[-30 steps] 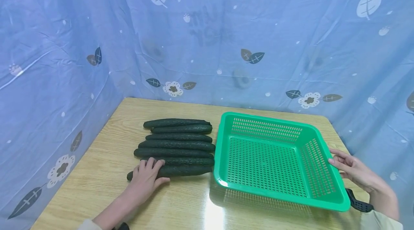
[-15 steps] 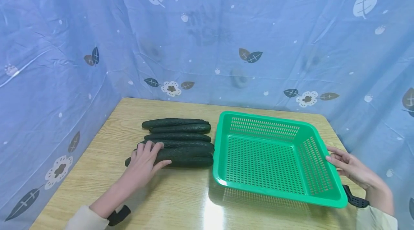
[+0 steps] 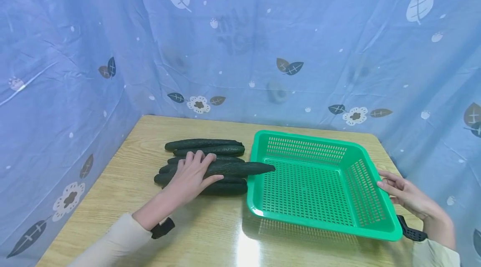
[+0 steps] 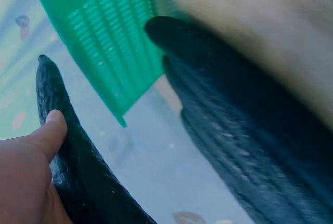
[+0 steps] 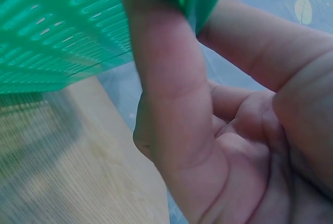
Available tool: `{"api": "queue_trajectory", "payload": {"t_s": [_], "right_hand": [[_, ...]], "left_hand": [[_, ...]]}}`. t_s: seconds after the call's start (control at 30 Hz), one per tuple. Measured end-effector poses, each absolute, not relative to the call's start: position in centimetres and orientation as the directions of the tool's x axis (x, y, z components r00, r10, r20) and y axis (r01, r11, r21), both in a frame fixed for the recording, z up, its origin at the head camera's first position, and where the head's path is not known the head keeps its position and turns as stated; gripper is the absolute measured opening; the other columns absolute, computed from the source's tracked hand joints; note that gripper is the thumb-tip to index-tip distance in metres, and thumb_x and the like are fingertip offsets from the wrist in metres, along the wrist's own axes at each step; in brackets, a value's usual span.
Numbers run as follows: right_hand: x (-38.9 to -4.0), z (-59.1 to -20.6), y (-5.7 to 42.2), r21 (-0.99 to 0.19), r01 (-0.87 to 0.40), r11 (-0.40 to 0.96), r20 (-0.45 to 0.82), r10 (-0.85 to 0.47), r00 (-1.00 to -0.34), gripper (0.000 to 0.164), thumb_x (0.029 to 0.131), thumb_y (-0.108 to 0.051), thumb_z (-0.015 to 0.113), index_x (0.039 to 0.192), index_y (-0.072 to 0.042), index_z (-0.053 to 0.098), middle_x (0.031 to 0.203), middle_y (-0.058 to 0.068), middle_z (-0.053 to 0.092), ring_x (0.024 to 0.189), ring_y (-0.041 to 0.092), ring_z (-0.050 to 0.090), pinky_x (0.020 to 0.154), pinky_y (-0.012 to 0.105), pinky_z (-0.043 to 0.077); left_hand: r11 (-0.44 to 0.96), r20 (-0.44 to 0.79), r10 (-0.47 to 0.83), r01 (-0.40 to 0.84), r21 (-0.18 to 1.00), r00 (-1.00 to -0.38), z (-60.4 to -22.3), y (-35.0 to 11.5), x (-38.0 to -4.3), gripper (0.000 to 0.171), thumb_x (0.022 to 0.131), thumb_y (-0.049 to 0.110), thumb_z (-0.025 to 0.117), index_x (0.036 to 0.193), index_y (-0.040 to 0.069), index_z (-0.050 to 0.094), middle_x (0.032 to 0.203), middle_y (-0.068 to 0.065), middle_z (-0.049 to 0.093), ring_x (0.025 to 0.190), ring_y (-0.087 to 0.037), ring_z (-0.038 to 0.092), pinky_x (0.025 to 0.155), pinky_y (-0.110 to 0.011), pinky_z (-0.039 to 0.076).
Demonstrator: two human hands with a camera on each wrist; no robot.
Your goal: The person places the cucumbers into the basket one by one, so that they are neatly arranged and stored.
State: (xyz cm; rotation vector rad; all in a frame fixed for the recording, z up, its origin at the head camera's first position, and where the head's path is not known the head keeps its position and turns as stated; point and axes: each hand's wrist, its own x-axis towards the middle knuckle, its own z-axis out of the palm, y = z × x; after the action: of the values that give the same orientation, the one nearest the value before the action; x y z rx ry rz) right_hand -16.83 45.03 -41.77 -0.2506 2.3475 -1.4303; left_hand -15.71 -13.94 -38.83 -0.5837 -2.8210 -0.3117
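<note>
Sideways, cucumber (image 3: 240,169) in left grip (image 3: 189,177), tip jutting toward green basket (image 3: 308,192)

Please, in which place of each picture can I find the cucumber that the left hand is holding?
Head: the held cucumber is below the centre, its tip appearing past the left rim of the green basket.
Left wrist: the held cucumber is on the left side, running down to the bottom edge.
Right wrist: not in it.
Shared landmark: the green basket, partly visible in both wrist views.
</note>
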Motion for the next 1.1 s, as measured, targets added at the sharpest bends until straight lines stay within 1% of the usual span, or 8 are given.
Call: {"api": "queue_trajectory", "payload": {"t_s": [0.13,0.43,0.53,0.63,0.77,0.9,1.0,1.1], "right_hand": [[-16.9,-41.8,45.1,-0.895,0.024,0.445,-0.204,-0.361,-0.91,0.061,0.102,-0.016,0.035,0.148,-0.001,-0.002,0.114,-0.04,0.034,0.101,-0.02,0.044,0.076,0.022,0.05],[-16.8,-41.8,45.2,-0.891,0.016,0.454,-0.203,-0.367,-0.908,0.06,0.102,-0.017,0.035,0.148,-0.004,-0.002,0.114,-0.039,0.035,0.101,-0.021,0.043,0.075,0.021,0.049],[-16.7,-41.9,45.1,-0.888,0.011,0.459,-0.2,-0.365,-0.909,0.06,0.102,-0.016,0.035,0.149,-0.004,-0.001,0.115,-0.039,0.037,0.101,-0.02,0.044,0.076,0.022,0.05],[-16.7,-41.9,45.0,-0.893,0.004,0.45,-0.193,-0.373,-0.908,0.06,0.102,-0.015,0.034,0.149,-0.004,-0.002,0.116,-0.037,0.04,0.102,-0.018,0.046,0.076,0.023,0.05],[-16.6,-41.9,45.0,-0.894,-0.002,0.449,-0.185,-0.372,-0.91,0.06,0.102,-0.015,0.035,0.149,-0.005,-0.001,0.116,-0.037,0.038,0.102,-0.019,0.045,0.076,0.022,0.05],[-16.5,-41.9,45.0,-0.897,-0.01,0.442,-0.179,-0.382,-0.907,0.06,0.102,-0.014,0.035,0.149,-0.005,-0.001,0.116,-0.038,0.038,0.103,-0.019,0.045,0.076,0.022,0.05],[-16.6,-41.9,45.0,-0.891,-0.008,0.455,-0.181,-0.371,-0.911,0.059,0.102,-0.014,0.035,0.149,-0.006,0.0,0.116,-0.038,0.036,0.102,-0.02,0.044,0.075,0.021,0.049],[-16.7,-42.0,45.1,-0.885,0.0,0.466,-0.189,-0.358,-0.914,0.059,0.102,-0.016,0.035,0.149,-0.006,0.0,0.115,-0.039,0.032,0.101,-0.022,0.041,0.075,0.02,0.048]], "left_hand": [[0.887,0.272,0.397,0.443,0.13,-0.876,-38.0,-12.4,-16.5,0.055,0.087,0.06,0.048,0.125,0.021,0.047,0.101,-0.007,0.045,0.086,-0.025,0.036,0.066,-0.037,0.033],[0.866,0.253,0.46,0.493,0.086,-0.851,-36.7,-9.0,-18.2,0.054,0.087,0.062,0.045,0.125,0.023,0.044,0.101,-0.008,0.047,0.082,-0.024,0.036,0.061,-0.034,0.03],[0.862,0.233,0.474,0.502,0.077,-0.849,-36.3,-8.0,-18.6,0.054,0.088,0.063,0.042,0.124,0.024,0.042,0.104,-0.009,0.049,0.086,-0.026,0.04,0.062,-0.035,0.032],[0.857,0.208,0.486,0.509,0.075,-0.849,-36.0,-7.1,-19.0,0.054,0.088,0.063,0.041,0.124,0.024,0.041,0.105,-0.009,0.048,0.088,-0.026,0.04,0.064,-0.036,0.032],[0.845,0.193,0.513,0.532,0.06,-0.837,-35.7,-5.8,-19.5,0.055,0.088,0.063,0.039,0.124,0.022,0.04,0.098,-0.008,0.045,0.082,-0.024,0.035,0.063,-0.034,0.029],[0.834,0.183,0.533,0.55,0.053,-0.826,-35.4,-4.5,-20.0,0.053,0.088,0.064,0.038,0.119,0.021,0.038,0.091,-0.006,0.041,0.078,-0.023,0.032,0.062,-0.034,0.026],[0.835,0.165,0.534,0.548,0.054,-0.83,-35.1,-3.6,-20.4,0.053,0.088,0.065,0.037,0.117,0.021,0.037,0.091,-0.006,0.041,0.078,-0.024,0.032,0.061,-0.034,0.026],[0.84,0.139,0.529,0.54,0.055,-0.837,-34.8,-2.4,-20.7,0.055,0.087,0.066,0.037,0.121,0.022,0.036,0.093,-0.007,0.042,0.078,-0.023,0.033,0.061,-0.033,0.026]]}}
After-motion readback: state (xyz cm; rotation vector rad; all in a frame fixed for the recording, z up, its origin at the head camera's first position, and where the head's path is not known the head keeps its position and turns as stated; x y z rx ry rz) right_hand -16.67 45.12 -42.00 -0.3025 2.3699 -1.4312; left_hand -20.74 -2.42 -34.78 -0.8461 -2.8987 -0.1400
